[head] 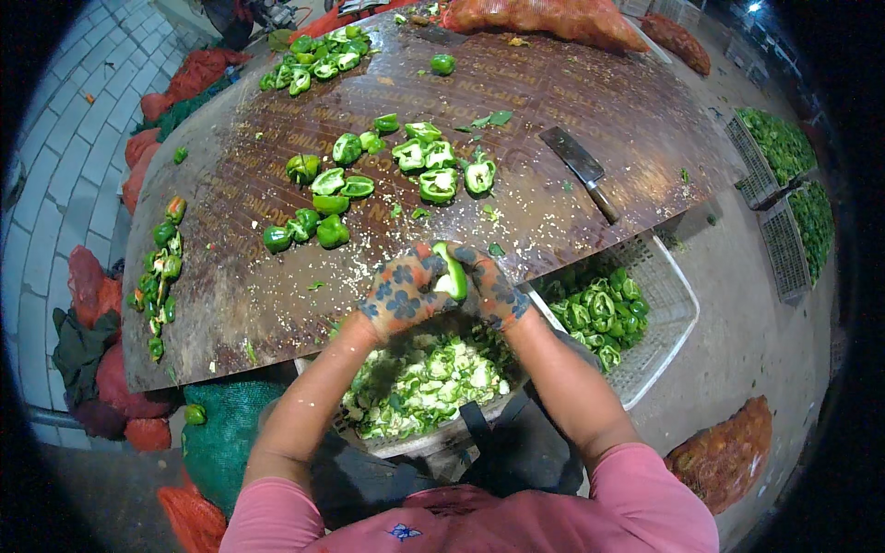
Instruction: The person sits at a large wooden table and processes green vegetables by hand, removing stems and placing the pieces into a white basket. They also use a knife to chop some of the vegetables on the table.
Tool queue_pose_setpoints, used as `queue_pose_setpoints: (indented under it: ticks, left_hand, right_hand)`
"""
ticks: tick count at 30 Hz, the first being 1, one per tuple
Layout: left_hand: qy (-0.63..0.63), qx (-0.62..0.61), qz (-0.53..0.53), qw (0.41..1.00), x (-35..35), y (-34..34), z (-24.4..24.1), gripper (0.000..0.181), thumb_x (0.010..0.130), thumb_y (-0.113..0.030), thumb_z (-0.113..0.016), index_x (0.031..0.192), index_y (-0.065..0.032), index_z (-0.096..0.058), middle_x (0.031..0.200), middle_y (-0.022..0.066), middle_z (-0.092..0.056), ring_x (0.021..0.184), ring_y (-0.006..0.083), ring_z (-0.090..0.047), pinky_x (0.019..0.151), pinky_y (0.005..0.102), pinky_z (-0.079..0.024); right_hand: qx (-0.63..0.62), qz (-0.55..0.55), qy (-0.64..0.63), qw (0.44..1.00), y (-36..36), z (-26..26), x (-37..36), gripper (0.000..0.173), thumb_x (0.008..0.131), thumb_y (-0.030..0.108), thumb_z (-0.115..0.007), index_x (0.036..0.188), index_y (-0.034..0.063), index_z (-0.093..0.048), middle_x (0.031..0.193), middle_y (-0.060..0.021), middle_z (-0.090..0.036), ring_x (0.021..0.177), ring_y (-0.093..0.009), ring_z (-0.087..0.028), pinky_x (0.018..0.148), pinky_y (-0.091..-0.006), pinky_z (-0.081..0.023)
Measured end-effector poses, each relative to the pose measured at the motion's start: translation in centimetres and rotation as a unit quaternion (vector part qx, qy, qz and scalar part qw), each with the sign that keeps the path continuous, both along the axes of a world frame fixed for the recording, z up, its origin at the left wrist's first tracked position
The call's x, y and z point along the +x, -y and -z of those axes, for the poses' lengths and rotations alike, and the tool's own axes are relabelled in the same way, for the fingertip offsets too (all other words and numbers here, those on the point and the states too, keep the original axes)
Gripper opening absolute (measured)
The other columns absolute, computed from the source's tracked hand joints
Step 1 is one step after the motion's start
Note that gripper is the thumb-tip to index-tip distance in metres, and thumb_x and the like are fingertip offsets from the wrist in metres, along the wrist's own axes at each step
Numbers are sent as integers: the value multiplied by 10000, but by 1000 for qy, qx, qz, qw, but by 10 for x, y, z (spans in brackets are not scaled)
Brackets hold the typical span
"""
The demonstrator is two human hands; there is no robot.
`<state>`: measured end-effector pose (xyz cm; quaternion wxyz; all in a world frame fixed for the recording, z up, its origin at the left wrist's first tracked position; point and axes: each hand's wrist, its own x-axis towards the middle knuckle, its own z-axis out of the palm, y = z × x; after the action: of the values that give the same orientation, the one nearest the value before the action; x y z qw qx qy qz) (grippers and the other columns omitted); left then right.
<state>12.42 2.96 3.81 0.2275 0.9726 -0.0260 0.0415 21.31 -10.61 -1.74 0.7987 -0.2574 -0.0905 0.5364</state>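
Both my hands wear patterned gloves and meet at the near edge of the wooden table (442, 228). A piece of green bell pepper (452, 276) is held between my left hand (406, 290) and my right hand (492, 285). Directly below them is a crate of pepper cores and scraps (442, 387). Cut green pepper pieces (437, 184) lie on the table beyond my hands, among scattered seeds. A cleaver (577, 162) rests to the right, its wooden handle towards me.
A white plastic crate (674, 325) of cut peppers stands at the right below the table. More peppers (325, 55) lie at the far left, and mixed ones (162, 276) along the left edge. Mesh sacks (546, 21) surround the table; leafy greens fill crates (753, 159) at the far right.
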Motion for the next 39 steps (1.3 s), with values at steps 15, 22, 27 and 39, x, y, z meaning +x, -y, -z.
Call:
queue_pose_setpoints:
  ticks: [15, 22, 27, 39]
  left_hand:
    - [-277, 160, 142, 937, 14, 22, 12, 514, 762, -506, -546, 1016, -60, -567, 1074, 187, -537, 984, 329, -525, 783, 397, -446]
    - [-44, 152, -250, 955, 156, -16, 41, 398, 728, -439, -593, 868, -70, -640, 925, 164, -612, 837, 309, -603, 712, 397, -488]
    - [-26, 93, -233, 968, 129, -27, 71, 299, 720, -322, -575, 916, -105, -639, 876, 159, -628, 839, 328, -597, 726, 422, -476]
    - [-69, -82, -149, 983, 56, -20, 83, 299, 684, -298, -680, 883, -77, -651, 794, 132, -641, 725, 268, -619, 669, 352, -481]
  right_hand:
    - [-503, 101, 581, 632, 116, 21, 48, 370, 786, 200, -544, 1138, 89, -543, 1062, -143, -579, 901, -247, -601, 716, -300, -497]
    - [-439, 230, 605, 623, 42, 14, 49, 319, 817, 155, -547, 1132, 103, -536, 1098, -141, -553, 989, -297, -548, 806, -323, -460]
    - [-295, 258, 535, 748, 37, 40, 60, 360, 822, 162, -540, 1173, 91, -501, 1106, -110, -539, 962, -251, -553, 762, -347, -474]
    - [-242, 205, 504, 804, -3, 61, 39, 536, 677, 20, -616, 1187, 85, -469, 1155, -169, -502, 1007, -327, -529, 816, -356, -451]
